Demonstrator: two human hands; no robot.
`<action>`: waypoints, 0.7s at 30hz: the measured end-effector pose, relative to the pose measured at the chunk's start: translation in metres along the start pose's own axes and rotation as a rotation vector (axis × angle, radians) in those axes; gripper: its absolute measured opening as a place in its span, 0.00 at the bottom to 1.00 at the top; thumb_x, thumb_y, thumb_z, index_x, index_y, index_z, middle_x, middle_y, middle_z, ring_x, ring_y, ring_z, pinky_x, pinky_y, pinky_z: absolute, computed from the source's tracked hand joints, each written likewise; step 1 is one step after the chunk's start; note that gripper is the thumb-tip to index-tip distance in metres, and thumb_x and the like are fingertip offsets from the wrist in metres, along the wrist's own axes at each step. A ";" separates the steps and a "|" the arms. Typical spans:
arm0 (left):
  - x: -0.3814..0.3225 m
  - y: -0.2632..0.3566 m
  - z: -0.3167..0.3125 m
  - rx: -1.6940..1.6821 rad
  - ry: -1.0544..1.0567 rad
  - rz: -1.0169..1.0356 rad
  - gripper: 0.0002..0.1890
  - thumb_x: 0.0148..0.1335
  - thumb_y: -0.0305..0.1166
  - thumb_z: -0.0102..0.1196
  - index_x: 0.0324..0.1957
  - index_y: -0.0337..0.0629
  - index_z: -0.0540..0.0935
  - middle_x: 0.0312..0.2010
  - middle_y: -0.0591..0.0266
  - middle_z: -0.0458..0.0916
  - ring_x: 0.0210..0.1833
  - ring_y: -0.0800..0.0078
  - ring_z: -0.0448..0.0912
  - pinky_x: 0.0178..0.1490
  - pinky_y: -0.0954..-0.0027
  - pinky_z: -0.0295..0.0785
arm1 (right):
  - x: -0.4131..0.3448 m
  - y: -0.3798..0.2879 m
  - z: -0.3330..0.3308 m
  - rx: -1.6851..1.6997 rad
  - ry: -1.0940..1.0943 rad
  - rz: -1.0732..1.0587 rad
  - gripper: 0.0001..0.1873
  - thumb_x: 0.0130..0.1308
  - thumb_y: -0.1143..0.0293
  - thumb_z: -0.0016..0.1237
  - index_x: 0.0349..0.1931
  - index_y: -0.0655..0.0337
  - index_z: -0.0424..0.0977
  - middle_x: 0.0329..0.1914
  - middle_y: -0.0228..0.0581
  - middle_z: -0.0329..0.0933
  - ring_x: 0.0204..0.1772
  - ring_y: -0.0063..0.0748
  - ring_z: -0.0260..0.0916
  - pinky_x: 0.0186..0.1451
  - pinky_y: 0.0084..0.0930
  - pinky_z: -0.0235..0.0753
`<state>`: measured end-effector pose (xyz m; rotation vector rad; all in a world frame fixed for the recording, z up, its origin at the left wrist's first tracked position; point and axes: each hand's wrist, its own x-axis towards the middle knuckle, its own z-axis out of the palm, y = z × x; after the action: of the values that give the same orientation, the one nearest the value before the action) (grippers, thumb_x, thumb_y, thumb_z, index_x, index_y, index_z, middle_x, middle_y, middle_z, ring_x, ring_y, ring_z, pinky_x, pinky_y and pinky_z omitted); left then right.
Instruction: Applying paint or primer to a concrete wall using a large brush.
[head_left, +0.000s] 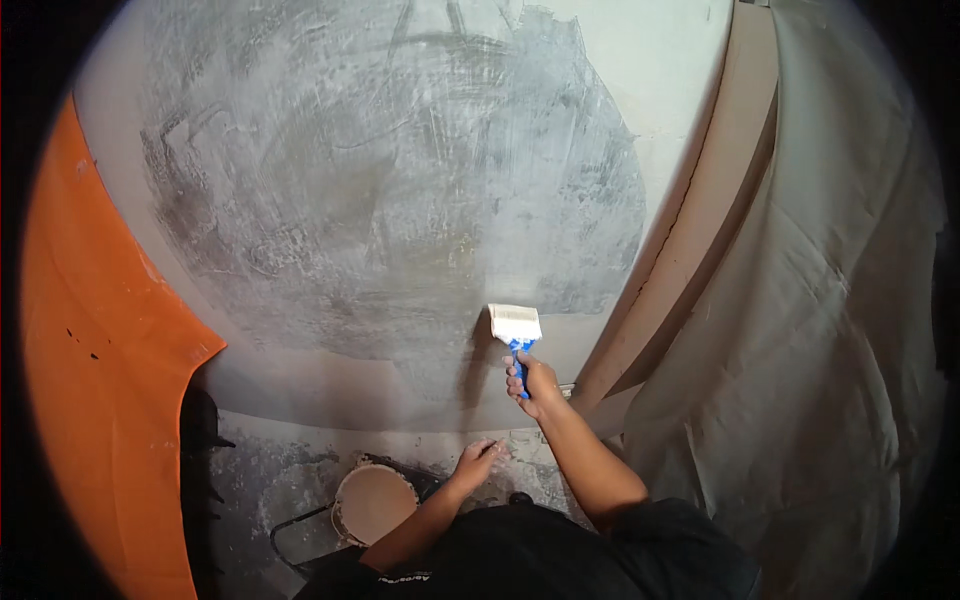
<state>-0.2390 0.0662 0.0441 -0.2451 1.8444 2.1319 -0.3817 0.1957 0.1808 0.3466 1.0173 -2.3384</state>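
My right hand (534, 384) is closed around the blue handle of a wide flat paintbrush (516, 322). Whitish coating covers its bristles and ferrule. The bristle end is at the lower right part of a patchy grey wall (390, 180); whether it touches the surface is hard to tell. Lower down, my left hand (480, 461) hangs with loosely bent fingers, and no object shows in it. Beside my left forearm stands a round bucket (375, 504) holding a pale beige mixture, its wire handle folded out to the left. My forearm hides part of its rim.
An orange sheet (105, 330) hangs along the left side. To the right, a beige upright trim (697, 202) borders the wall, and a grey-brown drape (817, 285) hangs beyond it. The floor (277, 480) is spattered with pale residue.
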 end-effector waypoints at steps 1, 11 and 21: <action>0.001 0.002 0.001 0.001 0.005 -0.009 0.17 0.70 0.45 0.50 0.43 0.38 0.75 0.37 0.57 0.82 0.38 0.72 0.80 0.41 0.71 0.75 | 0.000 -0.006 0.001 -0.005 0.017 -0.003 0.13 0.72 0.62 0.38 0.39 0.65 0.70 0.23 0.29 0.65 0.17 0.17 0.54 0.16 0.15 0.57; 0.010 0.016 0.010 -0.042 -0.085 0.035 0.16 0.70 0.44 0.49 0.41 0.39 0.74 0.35 0.59 0.81 0.36 0.72 0.79 0.41 0.71 0.75 | -0.048 -0.154 0.122 0.020 -0.369 -0.216 0.09 0.69 0.70 0.39 0.43 0.67 0.68 0.22 0.23 0.61 0.16 0.11 0.51 0.14 0.08 0.51; 0.011 0.019 0.021 -0.065 -0.061 0.041 0.15 0.70 0.41 0.51 0.41 0.36 0.77 0.34 0.59 0.82 0.33 0.75 0.79 0.37 0.74 0.74 | -0.113 -0.217 0.220 -0.210 -0.441 -0.666 0.13 0.70 0.70 0.37 0.48 0.68 0.67 0.25 0.28 0.60 0.17 0.13 0.50 0.15 0.12 0.49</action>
<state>-0.2546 0.0857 0.0612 -0.1566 1.7626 2.2043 -0.4204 0.1986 0.5073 -0.6617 1.2599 -2.6456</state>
